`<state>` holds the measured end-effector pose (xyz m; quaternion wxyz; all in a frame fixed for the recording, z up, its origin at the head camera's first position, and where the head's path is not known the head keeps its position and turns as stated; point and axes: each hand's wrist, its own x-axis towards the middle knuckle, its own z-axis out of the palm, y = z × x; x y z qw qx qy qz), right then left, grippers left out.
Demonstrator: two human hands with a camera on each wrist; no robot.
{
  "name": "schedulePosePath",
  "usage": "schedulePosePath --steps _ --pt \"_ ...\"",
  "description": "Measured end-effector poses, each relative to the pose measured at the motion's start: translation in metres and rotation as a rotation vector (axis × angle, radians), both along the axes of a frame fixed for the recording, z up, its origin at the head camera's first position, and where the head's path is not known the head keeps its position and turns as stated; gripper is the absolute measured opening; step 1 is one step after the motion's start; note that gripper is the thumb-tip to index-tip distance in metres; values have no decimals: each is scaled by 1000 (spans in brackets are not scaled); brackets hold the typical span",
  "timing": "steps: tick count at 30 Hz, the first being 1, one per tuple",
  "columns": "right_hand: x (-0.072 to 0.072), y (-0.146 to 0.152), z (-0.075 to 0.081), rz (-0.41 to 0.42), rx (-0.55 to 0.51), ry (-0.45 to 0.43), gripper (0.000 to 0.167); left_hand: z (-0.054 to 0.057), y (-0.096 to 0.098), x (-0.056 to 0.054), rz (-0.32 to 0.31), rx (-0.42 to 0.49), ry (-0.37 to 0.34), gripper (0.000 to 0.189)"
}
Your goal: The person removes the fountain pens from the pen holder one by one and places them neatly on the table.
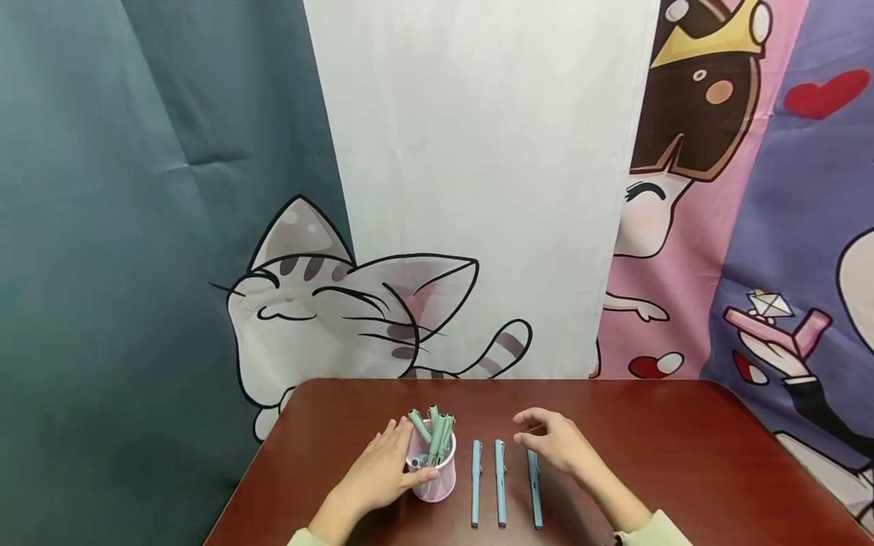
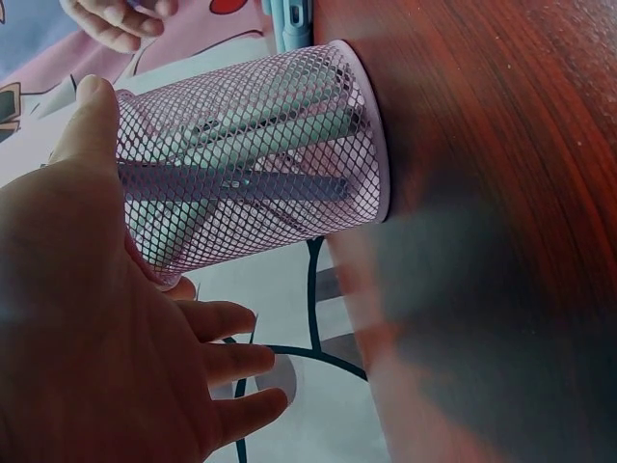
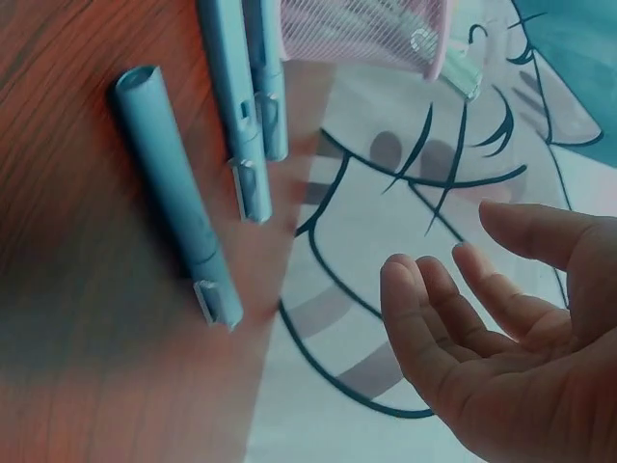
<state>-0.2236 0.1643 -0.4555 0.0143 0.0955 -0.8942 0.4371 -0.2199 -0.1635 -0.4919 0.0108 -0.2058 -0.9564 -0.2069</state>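
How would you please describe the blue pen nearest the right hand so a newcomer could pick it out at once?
On the red-brown table, find the pink mesh cup. To its right in the head view lie three blue pens. Yours is the rightmost pen, nearest the right hand and set off by the wider gap.

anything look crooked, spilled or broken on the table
Nothing looks spilled or broken. Only the rightmost blue pen seems slightly off: it slants a little and lies farther from the middle pen than the left one does.
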Motion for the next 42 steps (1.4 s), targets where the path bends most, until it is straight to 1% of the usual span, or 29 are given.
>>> schedulePosePath --steps 4,6,11,18,25,30,35,39,42 --pt "2 -10 4 12 -31 22 23 6 -3 -8 0 -20 2 109" --pt "2 -16 5 34 -48 36 24 8 -4 -11 3 -32 1 108" --pt "5 -29 7 99 -74 74 27 11 -4 -11 3 -27 -5 106" --pt "10 -46 7 234 -62 155 29 7 2 -4 28 -10 -50 105" --pt "10 -69 7 377 -76 233 33 9 3 -9 23 -16 -24 105" --pt "7 -82 10 456 -75 295 34 13 4 -10 17 -14 -20 103" --pt "9 -93 10 485 -36 317 34 15 3 -11 9 -31 -24 106" --pt "11 -102 5 485 22 354 34 14 2 -9 9 -39 -28 108" --pt "12 -107 0 483 51 389 33 10 1 -7 10 -46 -31 108"
